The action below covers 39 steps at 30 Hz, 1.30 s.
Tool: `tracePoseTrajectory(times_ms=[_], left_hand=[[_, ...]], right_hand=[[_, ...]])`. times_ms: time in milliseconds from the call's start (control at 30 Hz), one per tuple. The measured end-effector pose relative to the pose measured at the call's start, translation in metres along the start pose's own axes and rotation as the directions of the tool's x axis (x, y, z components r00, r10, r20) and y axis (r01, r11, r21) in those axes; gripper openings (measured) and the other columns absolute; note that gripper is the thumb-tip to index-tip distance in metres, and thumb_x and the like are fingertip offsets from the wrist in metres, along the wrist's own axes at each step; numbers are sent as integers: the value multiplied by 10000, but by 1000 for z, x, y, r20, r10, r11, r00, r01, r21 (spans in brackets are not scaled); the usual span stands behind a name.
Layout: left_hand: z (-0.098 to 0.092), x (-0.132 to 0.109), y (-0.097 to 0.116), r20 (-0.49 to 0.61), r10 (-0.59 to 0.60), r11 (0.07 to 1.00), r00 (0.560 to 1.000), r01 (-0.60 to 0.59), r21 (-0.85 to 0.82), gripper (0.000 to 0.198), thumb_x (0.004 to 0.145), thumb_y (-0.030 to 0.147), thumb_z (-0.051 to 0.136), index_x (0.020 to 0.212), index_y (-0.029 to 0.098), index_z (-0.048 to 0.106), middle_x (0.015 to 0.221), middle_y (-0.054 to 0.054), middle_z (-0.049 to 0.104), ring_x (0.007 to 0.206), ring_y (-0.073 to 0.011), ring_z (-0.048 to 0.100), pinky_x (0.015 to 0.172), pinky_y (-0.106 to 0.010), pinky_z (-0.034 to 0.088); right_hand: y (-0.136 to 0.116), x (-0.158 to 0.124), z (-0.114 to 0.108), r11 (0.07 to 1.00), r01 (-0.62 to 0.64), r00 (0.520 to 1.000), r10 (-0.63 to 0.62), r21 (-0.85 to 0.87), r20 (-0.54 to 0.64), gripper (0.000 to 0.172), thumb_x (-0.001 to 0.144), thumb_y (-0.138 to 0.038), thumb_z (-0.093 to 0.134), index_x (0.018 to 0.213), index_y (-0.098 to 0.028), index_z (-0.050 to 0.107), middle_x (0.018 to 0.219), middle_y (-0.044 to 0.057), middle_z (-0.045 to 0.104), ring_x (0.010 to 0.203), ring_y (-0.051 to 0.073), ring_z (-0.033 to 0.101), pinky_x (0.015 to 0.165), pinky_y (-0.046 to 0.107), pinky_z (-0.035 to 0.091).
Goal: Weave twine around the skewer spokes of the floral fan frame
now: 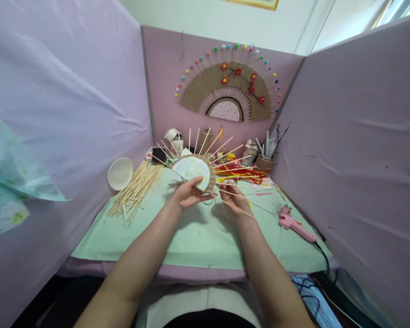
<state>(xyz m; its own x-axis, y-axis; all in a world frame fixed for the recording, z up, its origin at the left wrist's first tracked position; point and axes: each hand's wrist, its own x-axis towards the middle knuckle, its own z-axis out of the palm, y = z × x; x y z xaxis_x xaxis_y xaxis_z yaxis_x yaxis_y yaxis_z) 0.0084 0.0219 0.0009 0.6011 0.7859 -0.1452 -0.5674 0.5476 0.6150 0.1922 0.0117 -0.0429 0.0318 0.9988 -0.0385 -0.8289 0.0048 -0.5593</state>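
Note:
A half-round fan piece (192, 167) faces me above the table, covered in pale floral cloth and edged with brown twine (212, 175). Thin wooden sticks (218, 145) fan out from its curved edge. My left hand (192, 193) grips it from below, thumb over the cloth front and fingers behind. At the right end of the rim, my right hand (235, 199) has its fingers pinched among the lowest sticks, closed on the twine. A loose strand hangs below; the exact pinch point is partly hidden by the fingers.
Loose sticks (138, 189) and a white bowl (120, 174) lie left. Red and yellow strips (241, 174) and bottles stand behind. A pink glue gun (296, 226) with a cord rests right. A large decorated fan (234, 86) hangs on the back panel.

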Motion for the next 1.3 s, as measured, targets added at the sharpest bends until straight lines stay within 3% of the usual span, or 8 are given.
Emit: tracePoseTrajectory(times_ms=[233, 533, 667, 833, 933, 1033, 1167, 1300], left_hand=[[-2, 2, 0, -15, 18, 999, 1000, -17, 44, 224, 848, 118, 555, 1070, 148, 567, 895, -79, 714, 781, -208, 696, 814, -434, 552], [-3, 0, 5, -70, 133, 981, 989, -121, 151, 214, 813, 96, 596, 1021, 145, 606, 841, -65, 710, 720, -181, 681, 756, -405, 574], [-5, 0, 10, -62, 217, 964, 974, -205, 169, 226, 800, 105, 614, 1024, 133, 622, 855, -71, 715, 733, -184, 683, 730, -396, 591], [-8, -3, 15, -35, 275, 952, 961, -266, 154, 364, 793, 104, 624, 1153, 159, 603, 896, -62, 715, 755, -175, 683, 749, -403, 598], [-10, -3, 17, -41, 267, 951, 963, -257, 170, 381, 795, 105, 624, 1171, 161, 593, 886, -65, 714, 742, -176, 682, 728, -395, 601], [-10, -3, 18, -39, 272, 952, 961, -263, 159, 380, 795, 102, 628, 1167, 164, 589, 886, -62, 713, 742, -176, 683, 711, -388, 604], [-10, -1, 19, -81, 308, 947, 948, -297, 123, 339, 791, 89, 631, 1115, 184, 597, 874, -32, 712, 731, -160, 678, 720, -384, 603], [-12, 2, 21, -117, 328, 943, 937, -318, 94, 193, 792, 101, 629, 977, 154, 610, 828, -22, 708, 716, -147, 673, 772, -379, 592]], right_hand=[[-5, -5, 5, 996, -34, 996, 40, 77, -77, 174, 796, -34, 621, 678, -155, 583, 637, 6, 693, 596, 78, 684, 643, 121, 592], [-10, -4, -4, 997, -41, 984, 53, 71, -171, 142, 803, -65, 603, 708, -169, 595, 621, -6, 687, 588, 93, 676, 575, 158, 584], [-13, -4, -7, 989, -121, 991, 125, 82, -51, 179, 788, -126, 660, 682, -181, 527, 591, -41, 624, 509, 63, 604, 449, 123, 508], [-22, -12, -8, 971, -236, 967, 231, 33, 107, 197, 851, -194, 618, 705, -186, 486, 509, -83, 480, 372, 28, 413, 320, 90, 349], [-30, -17, -9, 979, -194, 974, 200, -67, 108, 203, 855, -204, 616, 709, -186, 477, 461, -108, 396, 325, 23, 304, 287, 89, 278], [-35, -19, -11, 978, -97, 994, 106, -186, 37, 246, 797, -208, 676, 689, -191, 457, 440, -123, 347, 316, 23, 251, 275, 96, 242], [-35, -18, -12, 948, 37, 999, -43, -316, -12, 285, 711, -201, 736, 673, -193, 453, 448, -126, 328, 329, 17, 254, 283, 94, 227], [-36, -20, -10, 937, 76, 997, -82, -342, -3, 289, 692, -243, 752, 652, -183, 472, 451, -119, 330, 336, 10, 252, 291, 93, 232]])
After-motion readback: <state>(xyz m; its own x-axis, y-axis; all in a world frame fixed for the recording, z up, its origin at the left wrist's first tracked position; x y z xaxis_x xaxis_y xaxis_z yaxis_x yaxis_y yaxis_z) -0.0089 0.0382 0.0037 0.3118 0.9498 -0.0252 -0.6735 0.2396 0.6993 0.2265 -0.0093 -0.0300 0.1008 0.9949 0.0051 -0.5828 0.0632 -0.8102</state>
